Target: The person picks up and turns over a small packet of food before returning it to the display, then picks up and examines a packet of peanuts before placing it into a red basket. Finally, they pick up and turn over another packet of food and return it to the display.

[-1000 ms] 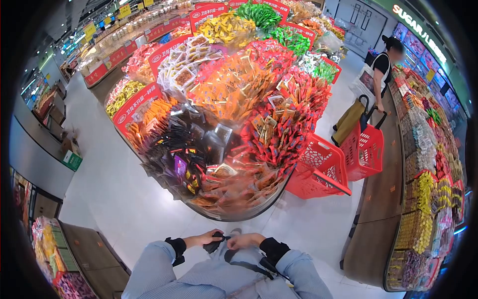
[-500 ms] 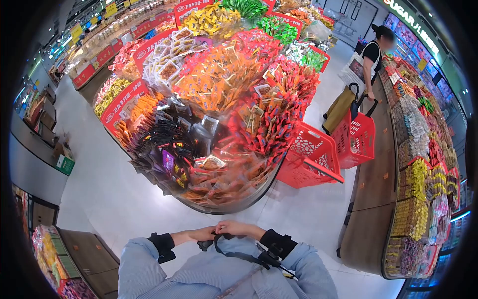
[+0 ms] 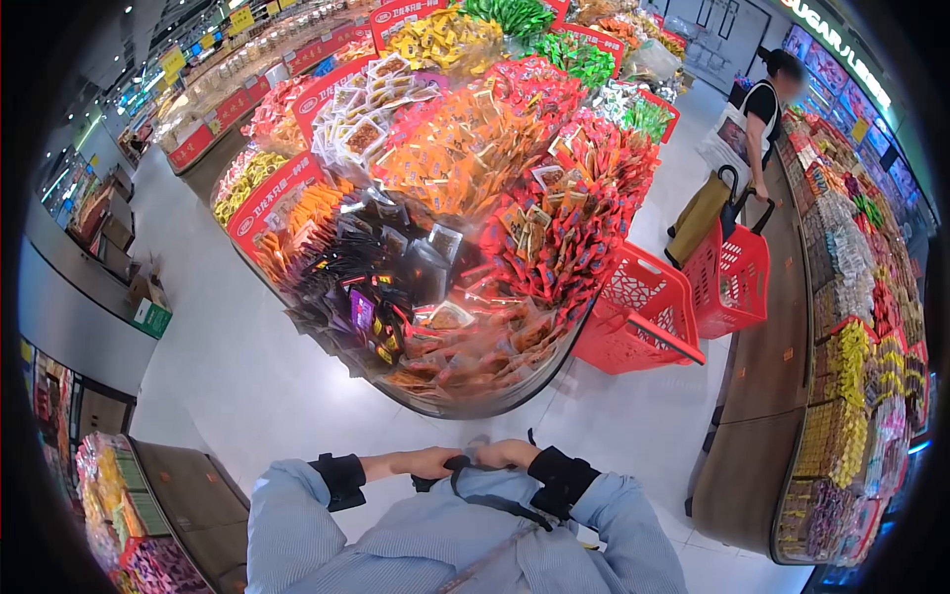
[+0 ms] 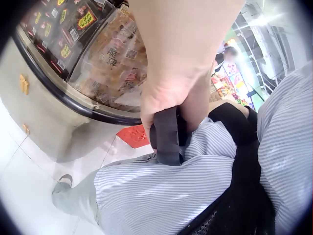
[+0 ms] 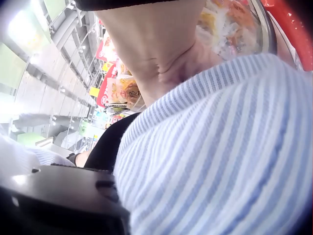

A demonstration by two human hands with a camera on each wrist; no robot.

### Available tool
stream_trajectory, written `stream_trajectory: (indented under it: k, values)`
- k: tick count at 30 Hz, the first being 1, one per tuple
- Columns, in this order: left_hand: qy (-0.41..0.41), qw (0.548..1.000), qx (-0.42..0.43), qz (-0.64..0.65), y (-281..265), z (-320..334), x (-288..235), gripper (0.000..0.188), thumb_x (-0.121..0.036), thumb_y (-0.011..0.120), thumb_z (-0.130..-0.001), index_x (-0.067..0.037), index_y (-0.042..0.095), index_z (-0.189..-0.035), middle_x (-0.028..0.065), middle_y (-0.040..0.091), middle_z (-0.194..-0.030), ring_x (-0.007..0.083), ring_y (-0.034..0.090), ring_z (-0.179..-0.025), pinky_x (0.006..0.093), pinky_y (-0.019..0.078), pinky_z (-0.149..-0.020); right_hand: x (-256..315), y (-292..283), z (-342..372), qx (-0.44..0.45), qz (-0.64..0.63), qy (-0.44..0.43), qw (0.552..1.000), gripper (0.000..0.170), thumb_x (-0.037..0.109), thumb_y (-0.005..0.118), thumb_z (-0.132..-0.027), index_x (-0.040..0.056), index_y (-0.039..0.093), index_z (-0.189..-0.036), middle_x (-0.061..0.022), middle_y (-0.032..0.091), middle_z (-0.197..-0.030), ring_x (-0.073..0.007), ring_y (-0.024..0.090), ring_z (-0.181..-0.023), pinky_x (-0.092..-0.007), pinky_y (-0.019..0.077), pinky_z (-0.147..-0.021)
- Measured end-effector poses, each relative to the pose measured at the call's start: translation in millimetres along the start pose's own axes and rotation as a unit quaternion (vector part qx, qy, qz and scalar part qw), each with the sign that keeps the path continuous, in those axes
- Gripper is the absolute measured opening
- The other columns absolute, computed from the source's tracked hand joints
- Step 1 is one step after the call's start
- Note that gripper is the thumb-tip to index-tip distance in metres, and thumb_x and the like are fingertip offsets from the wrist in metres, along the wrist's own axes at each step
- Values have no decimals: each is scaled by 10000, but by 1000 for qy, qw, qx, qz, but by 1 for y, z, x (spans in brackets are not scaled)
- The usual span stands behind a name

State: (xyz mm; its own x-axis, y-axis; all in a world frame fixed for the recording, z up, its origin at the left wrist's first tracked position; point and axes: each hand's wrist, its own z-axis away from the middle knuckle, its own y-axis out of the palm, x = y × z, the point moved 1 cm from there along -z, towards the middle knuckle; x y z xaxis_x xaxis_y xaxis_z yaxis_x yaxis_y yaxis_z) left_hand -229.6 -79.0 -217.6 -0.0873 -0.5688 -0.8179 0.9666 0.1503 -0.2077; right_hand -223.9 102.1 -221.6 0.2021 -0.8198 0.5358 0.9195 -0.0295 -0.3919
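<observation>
In front of the waist my left hand (image 3: 424, 462) grips a wide black strap (image 4: 167, 137), its fingers curled round it in the left wrist view. Close beside it, to the right, is my right hand (image 3: 507, 453), fingertips near the same black strap. The right wrist view shows the back of that hand (image 5: 193, 61), with the fingers hidden behind a blue-striped shirt (image 5: 210, 147); I cannot tell what they hold. More black strap (image 3: 510, 508) runs across the shirt at the waist.
A rounded bin (image 3: 465, 406) heaped with packaged snacks stands just ahead. Red shopping baskets (image 3: 643, 327) are at its right. Beyond them a person (image 3: 762, 119) stands by a long snack shelf (image 3: 757, 426). Another shelf (image 3: 188, 495) is at lower left.
The hands have shifted at the waist: the right hand first moved up onto the black strap, then slightly right. The view has swung left and right slightly; the baskets have not moved.
</observation>
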Motion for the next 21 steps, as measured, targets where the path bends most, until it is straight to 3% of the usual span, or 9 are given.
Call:
stream_trajectory:
  k: [3, 6, 10, 12, 13, 16, 17, 20, 21]
  values:
    - [-4, 1000, 14, 15, -2, 1, -2, 369, -153, 557, -776, -46, 485, -1122, 153, 583, -988, 263, 561, -891, 344, 432, -803, -11, 7, -2, -43, -29, -5, 999, 276, 215, 473, -804, 54, 657, -935, -167, 638, -911, -331, 610, -856, -393, 468, -741]
    - [-13, 1000, 15, 7, -2, 5, -12, 377, -157, 563, -774, -50, 485, -1128, 156, 585, -1002, 276, 565, -906, 353, 434, -801, -13, 18, -8, -43, 102, -59, 992, 243, 185, 503, -778, 30, 668, -868, -169, 641, -882, -329, 614, -839, -393, 475, -719]
    - [-65, 994, 32, -79, -4, 1, -30, 394, -174, 569, -780, -35, 478, -1137, 188, 573, -1051, 303, 556, -964, 368, 429, -824, -36, 42, -40, -142, 56, -65, 986, 231, 210, 557, -720, 23, 672, -793, -179, 638, -834, -335, 616, -783, -394, 479, -696]
    - [-35, 990, 29, -137, 1, -7, -27, 331, -161, 518, -806, -26, 471, -1104, 201, 579, -1005, 340, 569, -904, 393, 451, -770, -41, 40, -47, -179, 43, -52, 982, 242, 230, 573, -697, 24, 670, -781, -187, 634, -818, -342, 613, -762, -397, 479, -693]
    - [-20, 986, 28, -164, 7, -11, -21, 301, -154, 492, -819, -21, 467, -1088, 208, 583, -983, 358, 575, -874, 406, 462, -743, -43, 39, -51, -175, 37, -58, 982, 246, 229, 546, -716, 50, 645, -852, -184, 626, -855, -345, 606, -780, -404, 474, -707]
    - [61, 984, -124, -108, 34, -27, 14, 281, -170, 418, -860, 32, 462, -1050, 232, 571, -984, 385, 571, -854, 405, 461, -753, -61, 48, -73, -162, 17, -75, 984, 327, 226, 466, -771, 127, 572, -1064, -176, 601, -966, -357, 584, -836, -425, 459, -750]
    - [67, 986, -110, -101, 35, -25, 9, 323, -175, 337, -889, 52, 380, -1115, 261, 556, -980, 405, 563, -849, 406, 462, -750, -66, 52, -83, -147, 16, -63, 987, 339, 239, 462, -775, 142, 558, -1086, -170, 584, -1024, -359, 577, -851, -423, 452, -767]
    - [37, 978, -64, -193, 28, -9, -23, 366, -171, 307, -896, 35, 264, -1195, 285, 547, -961, 406, 555, -857, 402, 463, -744, -66, 54, -88, -154, -2, -84, 984, 313, 255, 474, -772, 135, 590, -1038, -165, 602, -979, -357, 577, -841, -421, 450, -755]
    - [50, 980, -73, -177, 29, -12, -18, 383, -168, 307, -896, 31, 225, -1213, 290, 545, -957, 405, 555, -855, 400, 463, -739, -60, 51, -80, -176, -24, -83, 981, 285, 254, 502, -744, 83, 609, -946, -181, 608, -910, -360, 584, -807, -422, 457, -731]
